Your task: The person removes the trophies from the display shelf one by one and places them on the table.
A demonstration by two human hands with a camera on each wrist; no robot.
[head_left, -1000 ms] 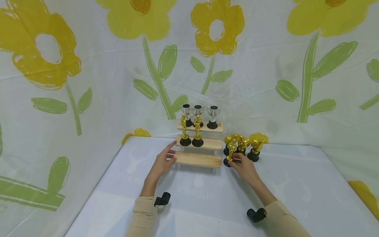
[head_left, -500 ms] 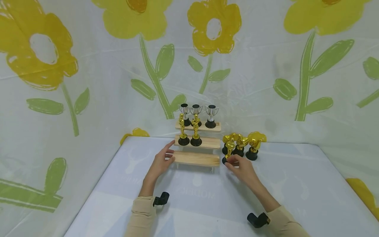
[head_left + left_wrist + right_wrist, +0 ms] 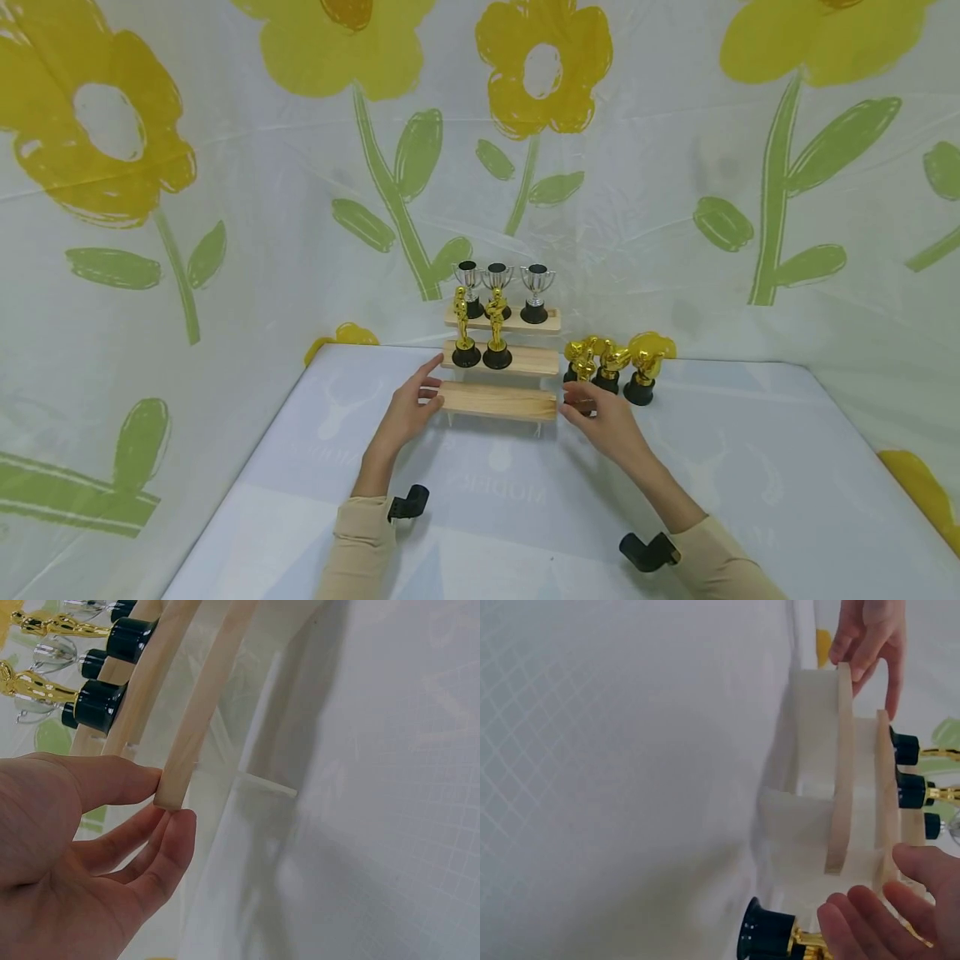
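Observation:
A three-tier wooden display stand (image 3: 498,402) stands on the table. My left hand (image 3: 408,412) holds its left end; in the left wrist view, thumb and fingertips close round the end of the lowest board (image 3: 196,724). My right hand (image 3: 611,421) is by the stand's right end, thumb and fingers apart with nothing between them. Just behind it, partly hidden by the fingers, is a gold figurine trophy (image 3: 584,365); a black trophy base (image 3: 769,930) shows below the fingers in the right wrist view. Two gold figurine trophies (image 3: 497,329) stand on the middle tier.
Silver cup trophies (image 3: 536,292) line the top tier. Right of the stand are more gold trophies (image 3: 642,371) on black bases. A flower-print cloth (image 3: 637,200) hangs behind the white table (image 3: 495,533).
My right hand has let go of the gold figurine trophy, which stays among the others, and has shifted left to the stand's end. The left hand keeps its place.

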